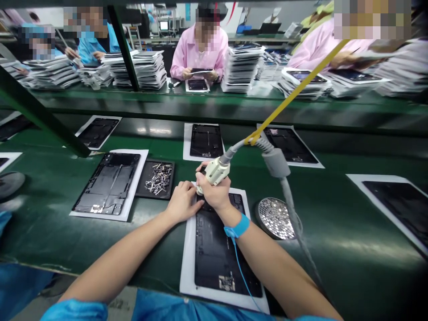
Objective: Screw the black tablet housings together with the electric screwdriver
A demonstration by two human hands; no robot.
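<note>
My right hand (216, 191) is wrapped around a white corded hand tool (217, 170), which hangs from a yellow strap (301, 84). The tool's lower end is over the top left corner of a black tablet housing (214, 249); my hands partly hide that corner. A white sheet (187, 267) lies beneath the housing. My left hand (183, 201) rests at the same corner, fingers extended and thumb apart, close to the tool. A blue wrist strap (237, 226) with a thin cord circles my right wrist.
Left of my hands, a black tray (142, 186) holds small metal pieces (158, 179). A round dish of shiny discs (277, 217) stands to the right, beside the tool's grey cable (294, 218). More housings (107, 183) lie around. Behind a green post (123, 49), people sit by stacked sheets (242, 69).
</note>
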